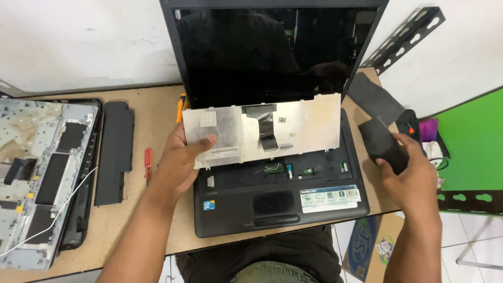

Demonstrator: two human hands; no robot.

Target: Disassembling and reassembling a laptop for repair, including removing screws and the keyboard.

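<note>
Laptop [272, 157] open on table [152, 115], screen dark, keyboard bay bare. Keyboard [262, 128] lifted out, metal back up, tilted against screen, ribbon cable at middle. Left hand [181, 160] closed on keyboard's left end, thumb on top. Right hand [411, 170] at right edge grips dark flat cover [385, 144]. Battery [114, 152] lies left; red screwdriver [148, 163] between battery and laptop.

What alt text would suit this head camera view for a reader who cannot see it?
A left hand lifts a detached keyboard, metal back showing, off an open black laptop on a wooden table. The right hand grips a dark flat panel.
</note>
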